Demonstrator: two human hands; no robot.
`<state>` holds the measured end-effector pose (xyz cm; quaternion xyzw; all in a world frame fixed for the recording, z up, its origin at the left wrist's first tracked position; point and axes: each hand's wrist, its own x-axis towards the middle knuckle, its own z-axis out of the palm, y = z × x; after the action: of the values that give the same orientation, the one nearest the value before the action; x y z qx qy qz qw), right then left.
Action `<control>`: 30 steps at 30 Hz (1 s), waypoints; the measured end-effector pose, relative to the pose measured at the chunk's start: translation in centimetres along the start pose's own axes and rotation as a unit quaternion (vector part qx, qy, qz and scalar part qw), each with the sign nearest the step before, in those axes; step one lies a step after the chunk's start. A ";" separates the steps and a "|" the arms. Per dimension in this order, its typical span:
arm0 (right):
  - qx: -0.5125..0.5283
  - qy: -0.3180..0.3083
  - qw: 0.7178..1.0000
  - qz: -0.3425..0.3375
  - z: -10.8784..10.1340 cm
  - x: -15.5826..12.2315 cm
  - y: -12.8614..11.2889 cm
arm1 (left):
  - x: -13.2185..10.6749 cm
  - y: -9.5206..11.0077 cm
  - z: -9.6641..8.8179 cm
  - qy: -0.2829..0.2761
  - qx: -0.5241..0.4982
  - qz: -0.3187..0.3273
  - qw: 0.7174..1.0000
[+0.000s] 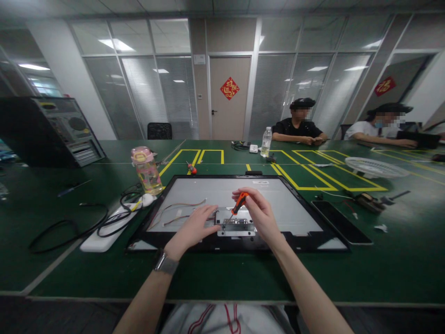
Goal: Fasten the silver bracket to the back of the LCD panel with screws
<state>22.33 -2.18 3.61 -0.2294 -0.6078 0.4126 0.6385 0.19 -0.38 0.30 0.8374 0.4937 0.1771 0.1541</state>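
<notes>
A monitor panel (194, 190) with a black frame and a grey metal back lies flat on the green table in front of me. Near its front edge sits a metal bracket (236, 233) with a small circuit board. My right hand (260, 208) is closed around the orange and black handle of a screwdriver (240, 202), whose shaft slants down left to the bracket. My left hand (193, 228) rests with fingers stretched out at the bracket's left side. Thin cables (181, 205) with small plugs lie across the panel's left part.
On the left are a white power strip (104, 232) with black cords, a pink-lidded bottle (148, 171) and a computer case (52, 130). A phone (340, 222) lies right of the panel. Beyond stand a clear bottle (266, 142) and two seated people.
</notes>
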 end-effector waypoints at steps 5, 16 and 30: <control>-0.037 0.010 0.999 -0.021 -0.6 0.2 0.0 | 0.0 -0.1 0.0 0.003 0.000 0.004 1.000; 0.030 0.008 0.999 0.012 -0.3 0.2 -0.1 | 0.1 -0.2 0.0 0.004 -0.004 0.010 1.000; -0.067 0.046 0.997 -0.007 -0.3 0.1 -0.4 | 0.2 -0.6 0.3 0.001 -0.006 0.007 1.000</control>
<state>22.69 -2.25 4.01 -0.2857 -0.6057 0.3558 0.6518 -0.07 0.02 -0.23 0.8400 0.4865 0.1819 0.1570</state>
